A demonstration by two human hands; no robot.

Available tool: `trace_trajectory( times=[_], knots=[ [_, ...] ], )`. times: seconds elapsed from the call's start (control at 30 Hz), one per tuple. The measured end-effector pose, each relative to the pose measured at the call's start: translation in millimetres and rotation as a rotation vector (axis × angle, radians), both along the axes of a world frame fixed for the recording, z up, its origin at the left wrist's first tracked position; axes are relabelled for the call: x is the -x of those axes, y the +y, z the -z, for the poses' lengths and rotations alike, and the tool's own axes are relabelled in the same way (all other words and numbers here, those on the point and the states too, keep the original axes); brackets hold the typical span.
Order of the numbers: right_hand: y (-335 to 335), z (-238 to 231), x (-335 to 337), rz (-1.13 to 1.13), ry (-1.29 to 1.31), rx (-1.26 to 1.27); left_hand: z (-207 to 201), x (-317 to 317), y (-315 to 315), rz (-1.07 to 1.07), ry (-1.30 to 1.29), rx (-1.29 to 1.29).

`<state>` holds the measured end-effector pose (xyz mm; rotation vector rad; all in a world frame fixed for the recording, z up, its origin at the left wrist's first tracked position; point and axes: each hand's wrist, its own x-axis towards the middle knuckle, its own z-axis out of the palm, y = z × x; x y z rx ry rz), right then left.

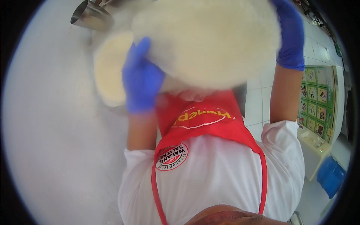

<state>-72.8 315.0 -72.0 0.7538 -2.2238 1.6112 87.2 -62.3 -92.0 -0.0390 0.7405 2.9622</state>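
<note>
A large, cream-coloured round sheet (210, 45), flat and smeared by motion, is held up in front of my red apron. My left hand (142, 82), in a blue glove, is at the sheet's left edge, its thumb raised and its other fingers partly behind the sheet. My right hand (290, 37), also gloved in blue, is along the right edge; its fingers run out of the picture at the top. Crumpled clear film (195, 94) shows under the sheet's lower edge. A second cream-coloured round (109, 69) lies left of my left hand.
A shiny metal cup (92, 15) lies tilted at the back left on the whitish work surface (56, 112). On the right are a tiled floor (255, 101), a cabinet with a green picture panel (318, 99), and a blue container (330, 176).
</note>
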Motion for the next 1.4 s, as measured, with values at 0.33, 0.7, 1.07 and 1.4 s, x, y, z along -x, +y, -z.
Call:
trace_trajectory(
  times=[0.33, 0.7, 1.07, 1.4],
  knots=[
    [-71.5, 12.4, -66.8, 0.194, -0.152, -0.087, 23.8, -13.4, -10.3, -0.072, -0.164, 0.786],
    [-172.9, 14.1, -126.8, -0.312, -0.081, -0.387, 19.9, -22.3, -1.0, -0.064, -0.159, 0.784],
    [-158.1, 15.6, -148.6, -0.301, -0.381, -0.265, 15.5, -21.1, 9.7, -0.139, -0.107, 0.715],
    [-130.4, 11.0, -130.2, -0.273, -0.834, 0.289, 11.4, -30.1, 49.4, -0.12, -0.07, 0.872]
  ],
)
